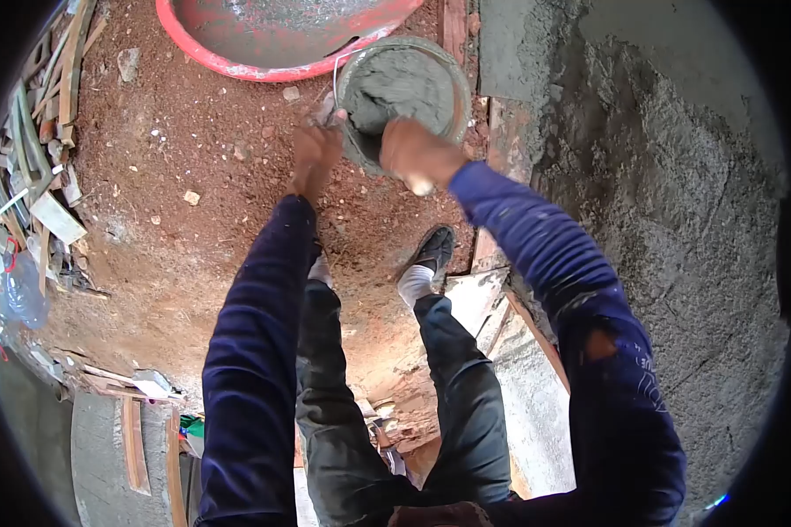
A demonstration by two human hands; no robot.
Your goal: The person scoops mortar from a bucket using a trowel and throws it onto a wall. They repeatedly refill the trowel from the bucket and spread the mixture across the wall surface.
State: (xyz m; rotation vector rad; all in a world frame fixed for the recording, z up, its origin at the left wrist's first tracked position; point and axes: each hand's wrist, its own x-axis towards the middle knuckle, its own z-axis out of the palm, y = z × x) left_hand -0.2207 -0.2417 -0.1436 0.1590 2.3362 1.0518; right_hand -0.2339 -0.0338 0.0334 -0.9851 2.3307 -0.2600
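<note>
A round bucket (pixel 417 83) of wet grey mortar stands on the reddish soil, its thin wire handle tipped toward the left side. My right hand (pixel 413 154) is closed over the near rim around a trowel, whose pale handle end (pixel 420 186) sticks out below the fist. The trowel's blade is hidden by the hand and the mortar. At the bucket's left edge, my left hand (pixel 318 147) is closed, with the fingers at the rim beside the wire handle. Motion blurs the fingertips there.
A red basin (pixel 237 70) with grey mortar residue sits just beyond the bucket. Along the right runs a rough cement wall (pixel 650 193) with wooden boards (pixel 505 140) at its foot. Scrap wood (pixel 75 79) and a plastic bottle (pixel 22 294) lie at the left.
</note>
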